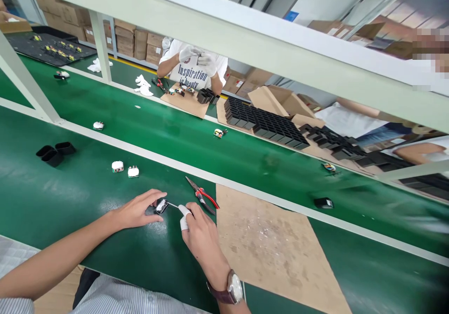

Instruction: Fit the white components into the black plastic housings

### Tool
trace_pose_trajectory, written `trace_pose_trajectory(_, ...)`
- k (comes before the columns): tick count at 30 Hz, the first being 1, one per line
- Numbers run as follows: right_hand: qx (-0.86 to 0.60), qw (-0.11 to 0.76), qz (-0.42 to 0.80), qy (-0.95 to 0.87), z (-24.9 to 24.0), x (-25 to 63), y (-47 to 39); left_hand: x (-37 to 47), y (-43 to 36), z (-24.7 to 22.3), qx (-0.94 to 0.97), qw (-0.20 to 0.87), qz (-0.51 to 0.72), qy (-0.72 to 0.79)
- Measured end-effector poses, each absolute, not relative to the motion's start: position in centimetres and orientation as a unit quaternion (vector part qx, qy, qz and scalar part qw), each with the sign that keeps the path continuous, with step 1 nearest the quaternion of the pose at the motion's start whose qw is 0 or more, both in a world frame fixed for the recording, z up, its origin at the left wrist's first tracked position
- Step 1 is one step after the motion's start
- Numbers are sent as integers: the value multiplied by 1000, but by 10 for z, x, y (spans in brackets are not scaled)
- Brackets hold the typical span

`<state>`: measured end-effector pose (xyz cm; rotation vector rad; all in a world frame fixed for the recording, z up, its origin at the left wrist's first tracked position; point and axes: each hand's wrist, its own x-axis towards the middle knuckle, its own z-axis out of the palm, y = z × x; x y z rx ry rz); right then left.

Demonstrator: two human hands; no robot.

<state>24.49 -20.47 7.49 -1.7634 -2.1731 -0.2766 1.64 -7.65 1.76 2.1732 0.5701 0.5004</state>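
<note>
My left hand [142, 209] is closed around a small black plastic case [162, 206] with a white-topped part inside, resting on the green table. In my right hand [200, 230] is a thin metal tool [171, 204] whose tip touches the case; my fingers hide its handle, so its kind is unclear. White covers wrap fingertips of that hand. Pliers with red handles [201, 194] lie just beyond it. Left of the case sit two small circuit boards with white tops, one board [117, 166] beside the other board [133, 171].
Black empty cases [52, 154] stand at the left. A stained cardboard sheet [270, 248] lies to my right. Beyond a pale rail [168, 169], a green belt [175, 132] carries boards and a black case [323, 203]. Opposite, a co-worker's gloved hands [198, 59] hold something small.
</note>
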Motion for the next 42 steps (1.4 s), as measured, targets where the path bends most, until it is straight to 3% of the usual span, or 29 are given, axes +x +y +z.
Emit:
trace_pose_trajectory(12, -631, 78, -139, -759, 88, 229, -205, 18, -76, 17, 859, 418, 181, 234)
trace_pose_trajectory(42, -651, 77, -141, -742, 87, 213, -209, 22, -79, 22, 862, 403, 184, 247)
